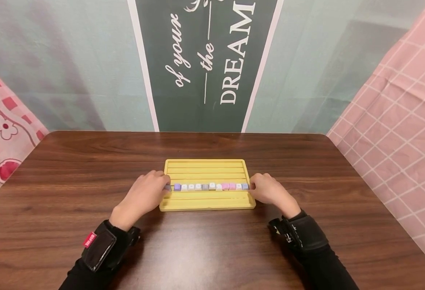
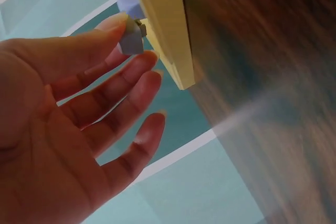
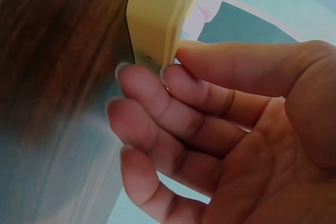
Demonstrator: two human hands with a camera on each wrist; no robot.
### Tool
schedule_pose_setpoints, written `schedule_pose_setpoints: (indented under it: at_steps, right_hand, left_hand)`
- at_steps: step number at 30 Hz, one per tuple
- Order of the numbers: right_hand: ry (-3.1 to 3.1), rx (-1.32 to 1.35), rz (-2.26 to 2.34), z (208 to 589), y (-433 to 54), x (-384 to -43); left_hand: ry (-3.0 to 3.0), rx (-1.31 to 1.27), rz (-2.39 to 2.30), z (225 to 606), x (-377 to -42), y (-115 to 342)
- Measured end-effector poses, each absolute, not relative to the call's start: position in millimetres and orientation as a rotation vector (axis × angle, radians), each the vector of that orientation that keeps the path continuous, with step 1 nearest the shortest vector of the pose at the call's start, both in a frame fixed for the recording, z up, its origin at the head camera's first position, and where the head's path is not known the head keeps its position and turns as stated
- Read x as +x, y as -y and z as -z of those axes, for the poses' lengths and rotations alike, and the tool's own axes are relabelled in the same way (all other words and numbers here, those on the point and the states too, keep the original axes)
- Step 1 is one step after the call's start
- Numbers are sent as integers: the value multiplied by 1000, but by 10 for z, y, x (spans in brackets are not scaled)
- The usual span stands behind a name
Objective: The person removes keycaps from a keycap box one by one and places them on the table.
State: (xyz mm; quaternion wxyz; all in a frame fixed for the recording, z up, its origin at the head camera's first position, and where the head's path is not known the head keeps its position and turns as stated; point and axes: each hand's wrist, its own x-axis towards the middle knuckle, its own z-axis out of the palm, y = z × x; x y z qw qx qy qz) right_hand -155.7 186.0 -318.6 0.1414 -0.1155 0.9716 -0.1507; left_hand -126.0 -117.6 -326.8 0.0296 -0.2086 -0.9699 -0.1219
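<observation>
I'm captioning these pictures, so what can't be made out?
Head view: markings on the pastel square keycaps: too small.
Head view: part of the grey square keycap: left hand covers it.
Head view: dark-green lettered panel's top: cut off by the edge.
Right wrist view: whether the right hand pinches anything: fingers hide it.

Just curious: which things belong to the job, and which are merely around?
Job:
yellow grooved tray
row of keycaps
grey keycap, pinched by left hand
right hand, at the tray's edge

Merely around:
wooden table
lettered backdrop
pink checked cloth
flowered cloth
</observation>
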Motion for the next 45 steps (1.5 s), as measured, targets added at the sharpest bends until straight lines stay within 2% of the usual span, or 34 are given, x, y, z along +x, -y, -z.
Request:
schedule_pose_setpoints:
  at_steps: [19,45]
  right_hand:
    - [-2799,-352,416,3196,-1866,-1570]
    - [-2796,-380,418,3195,-1870,-1569]
  left_hand:
    - [2981,-855,372,3114,-932,1176]
    - [3076,-833,356,3179,-867,1139]
